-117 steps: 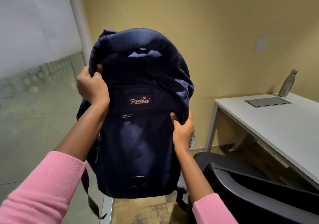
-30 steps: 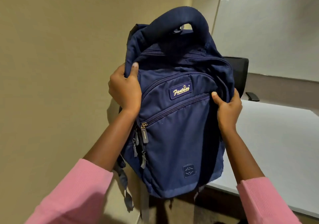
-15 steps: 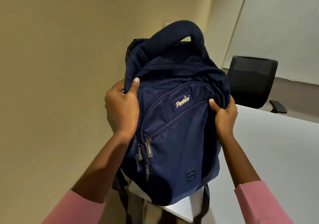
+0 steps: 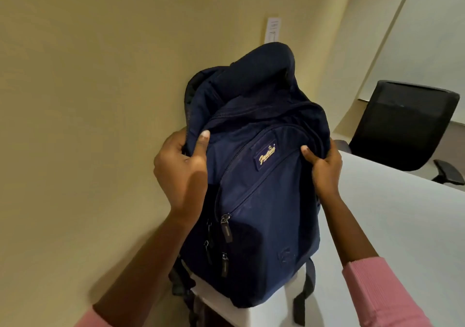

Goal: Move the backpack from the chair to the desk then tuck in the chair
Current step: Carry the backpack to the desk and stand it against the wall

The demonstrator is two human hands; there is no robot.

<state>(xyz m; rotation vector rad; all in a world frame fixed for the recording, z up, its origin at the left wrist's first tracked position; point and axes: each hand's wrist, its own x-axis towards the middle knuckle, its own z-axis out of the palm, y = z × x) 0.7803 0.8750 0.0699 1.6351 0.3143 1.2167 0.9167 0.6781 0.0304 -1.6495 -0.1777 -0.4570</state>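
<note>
The navy backpack (image 4: 261, 201) with a gold-lettered label stands upright on the near left corner of the white desk (image 4: 392, 238), its straps hanging over the desk edge. My left hand (image 4: 181, 170) grips its upper left side, thumb on the front fabric. My right hand (image 4: 324, 168) grips its upper right side. The padded top handle arches above both hands. The chair that the backpack came from is out of view.
A beige wall runs close along the left, with a white switch plate (image 4: 273, 31) above the backpack. A black office chair (image 4: 402, 125) stands at the desk's far side, one armrest (image 4: 449, 174) showing. A whiteboard (image 4: 427, 37) fills the upper right.
The backpack has come down from the air over the desk edge onto the desk's corner. Both hands keep the same grip, and the view has dipped lower.
</note>
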